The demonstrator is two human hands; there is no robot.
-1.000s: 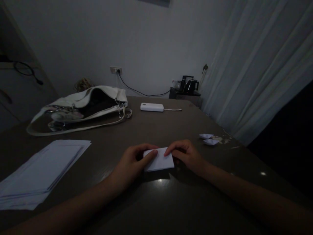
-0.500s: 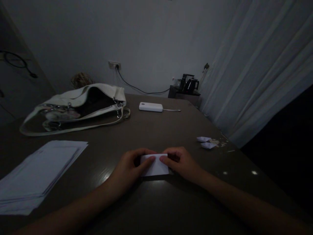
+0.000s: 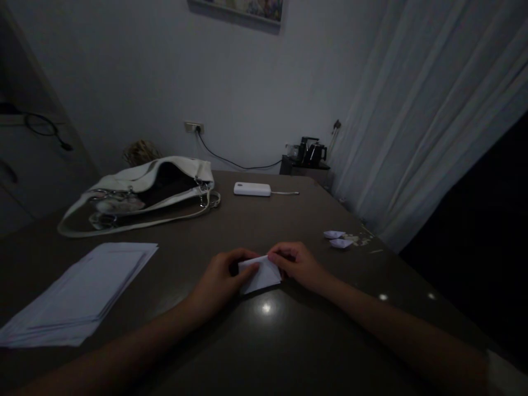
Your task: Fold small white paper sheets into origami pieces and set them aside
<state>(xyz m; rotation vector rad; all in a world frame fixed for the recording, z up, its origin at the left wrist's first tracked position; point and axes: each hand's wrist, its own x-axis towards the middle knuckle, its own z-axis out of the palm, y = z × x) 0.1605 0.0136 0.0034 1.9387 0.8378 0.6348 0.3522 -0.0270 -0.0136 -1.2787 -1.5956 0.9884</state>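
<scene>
A small folded sheet of white paper (image 3: 260, 276) is held between my two hands above the dark table. My left hand (image 3: 225, 278) grips its left side, thumb on the front face and fingers behind. At the upper right corner, my right hand (image 3: 297, 265) pinches the paper between thumb and fingers; that corner slopes down in a folded slant. The fingers behind the paper are partly hidden. To the right lie two small folded paper boats (image 3: 340, 243), one just behind the other.
A stack of white paper (image 3: 82, 294) lies at the left of the table (image 3: 198, 357). Behind it sits an open white handbag (image 3: 119, 181) with its strap. A white power bank (image 3: 252, 189) with a short cable lies farther back. A black kettle (image 3: 315, 154) stands beyond the table.
The paper's upper right corner is now folded down at a slant, and the paper is tilted. My right hand has moved to that corner. The camera view has tipped upward a little.
</scene>
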